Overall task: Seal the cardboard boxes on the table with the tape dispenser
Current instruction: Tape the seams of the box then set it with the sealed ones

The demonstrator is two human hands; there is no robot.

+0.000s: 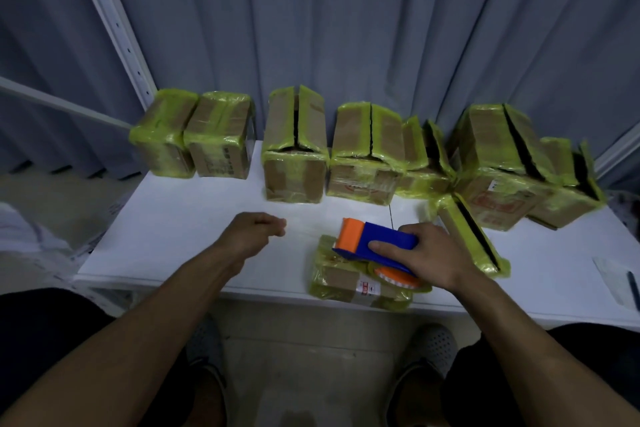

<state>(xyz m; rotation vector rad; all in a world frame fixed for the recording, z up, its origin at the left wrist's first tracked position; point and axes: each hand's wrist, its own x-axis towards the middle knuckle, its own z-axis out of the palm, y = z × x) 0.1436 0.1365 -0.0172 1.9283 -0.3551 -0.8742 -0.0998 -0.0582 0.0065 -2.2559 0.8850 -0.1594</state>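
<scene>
Dim, bluish indoor shot; the white table is the brightest patch, with a soft sheen near its middle, and shadows are soft. Floor and legs at the bottom sink into near black. Wide-angle bending curves the shelf rail and table edges; the curtain looks smeared.

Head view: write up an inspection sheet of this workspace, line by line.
Surface: white table, boxes lined along its back.
Job's things: taped boxes at back left; boxes with gaping flaps beside them; small box at the front edge, under the blue-orange tape dispenser.
Clutter: paper and pen at the right edge.
Hands: right hand grips the dispenser; left hand over the table, fingers curled, contents unclear.
Cables: nothing seen.
Surroundings: grey curtain, white shelf post, shoes below.
</scene>
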